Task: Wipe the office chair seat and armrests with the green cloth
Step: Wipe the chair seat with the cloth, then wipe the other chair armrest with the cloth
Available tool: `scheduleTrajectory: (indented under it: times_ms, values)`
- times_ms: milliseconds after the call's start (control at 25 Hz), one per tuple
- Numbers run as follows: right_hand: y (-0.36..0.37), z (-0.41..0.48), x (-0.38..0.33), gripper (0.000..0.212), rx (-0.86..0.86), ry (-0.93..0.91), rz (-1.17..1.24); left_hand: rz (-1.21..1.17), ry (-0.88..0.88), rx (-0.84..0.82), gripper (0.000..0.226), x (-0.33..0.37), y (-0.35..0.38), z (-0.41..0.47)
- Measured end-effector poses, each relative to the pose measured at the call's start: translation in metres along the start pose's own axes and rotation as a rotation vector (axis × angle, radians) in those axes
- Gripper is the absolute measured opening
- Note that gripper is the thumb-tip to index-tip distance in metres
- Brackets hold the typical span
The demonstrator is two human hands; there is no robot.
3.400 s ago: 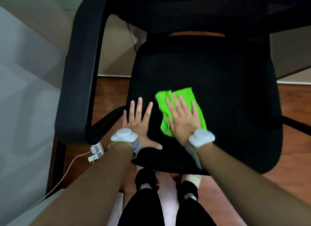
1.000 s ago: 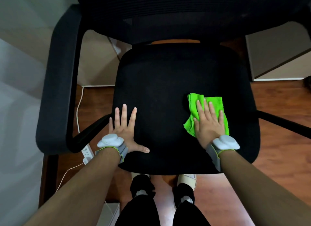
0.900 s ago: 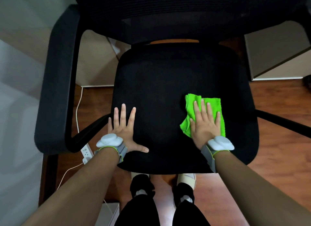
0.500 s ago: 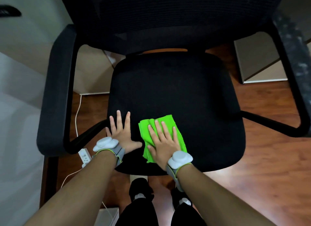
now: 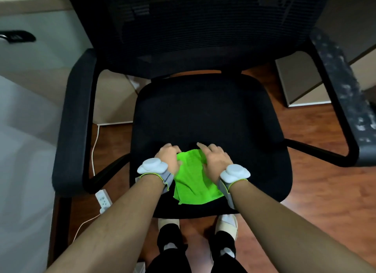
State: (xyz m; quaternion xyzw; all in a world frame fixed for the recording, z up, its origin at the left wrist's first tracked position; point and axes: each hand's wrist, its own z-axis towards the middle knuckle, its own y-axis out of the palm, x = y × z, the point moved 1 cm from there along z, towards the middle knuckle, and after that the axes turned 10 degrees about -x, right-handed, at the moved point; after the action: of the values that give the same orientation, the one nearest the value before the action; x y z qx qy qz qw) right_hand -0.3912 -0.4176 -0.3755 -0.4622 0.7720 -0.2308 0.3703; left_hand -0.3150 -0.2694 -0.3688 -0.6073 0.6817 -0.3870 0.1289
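The black office chair seat [image 5: 205, 114] fills the middle of the view, with its mesh backrest [image 5: 193, 28] beyond. The green cloth [image 5: 193, 181] lies on the seat's front middle, reaching its front edge. My left hand [image 5: 168, 157] grips the cloth's far left corner with curled fingers. My right hand [image 5: 215, 159] holds the far right corner, fingers curled and the index finger stretched forward. The left armrest [image 5: 75, 120] and the scuffed right armrest [image 5: 341, 89] stand on either side, both untouched.
A white power strip [image 5: 103, 199] with its cable lies on the wooden floor [image 5: 305, 191] under the left armrest. A pale cabinet [image 5: 24, 130] stands close on the left, a desk panel [image 5: 299, 85] at the back right. My feet [image 5: 225, 226] are under the seat's front edge.
My right hand slid the cloth from the seat's right side to the front middle. Both flat hands have now curled onto the cloth's far edge. The view has tilted up.
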Motion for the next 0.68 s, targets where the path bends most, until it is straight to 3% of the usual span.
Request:
scheduleTrajectory:
  times_ms: [120,280,560,680]
  values:
    - [-0.015,0.003,-0.005,0.038,-0.022,-0.008,0.231,0.046,0.019,-0.036,0.023,-0.003,-0.008,-0.002]
    - [-0.055,-0.016,-0.008,0.019,0.008,-0.025,0.297,0.025,0.092,0.041,0.018,-0.001,-0.033,-0.02]
    - [-0.149,-0.064,-0.03,0.01,0.121,-0.066,0.352,-0.002,0.123,0.154,0.007,0.026,-0.128,-0.067]
    - [-0.201,-0.092,-0.051,0.018,0.248,-0.086,0.423,-0.069,0.178,0.308,0.009,0.048,-0.185,-0.098]
